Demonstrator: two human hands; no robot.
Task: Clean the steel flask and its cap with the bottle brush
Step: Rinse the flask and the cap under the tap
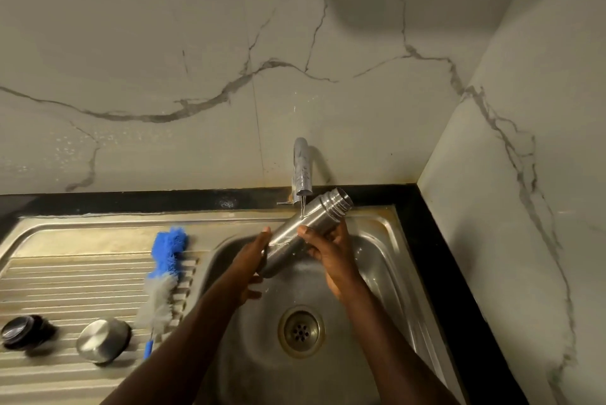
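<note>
So both hands are holding the steel flask (296, 237) over the sink basin (377, 260), tilted with its open threaded mouth pointing up and away toward the right, bottom end down toward the left. The right hand (331, 252) is wrapping its fingers around the middle of the body, thumb on top. The left hand (251, 260) is cupping the bottom end, fingers fairly straight and pressing flat against the side rather than curling round it.

The flask is brushed steel, plain cylinder, ridged threads at the neck, no cap on it. A thin stream from the tap (302, 172) is landing on the shoulder just above the right hand's thumb, and a trickle is running across the body between the two hands.

Off to the left of the grip, on the ribbed draining board (65, 273), the bottle brush (164, 273) is lying with its blue and grey bristles, just beside the basin edge. Further left are the steel cap (103, 340) and a dark stopper-looking piece (26, 332). The drain (301, 331) is sitting below the hands.
</note>
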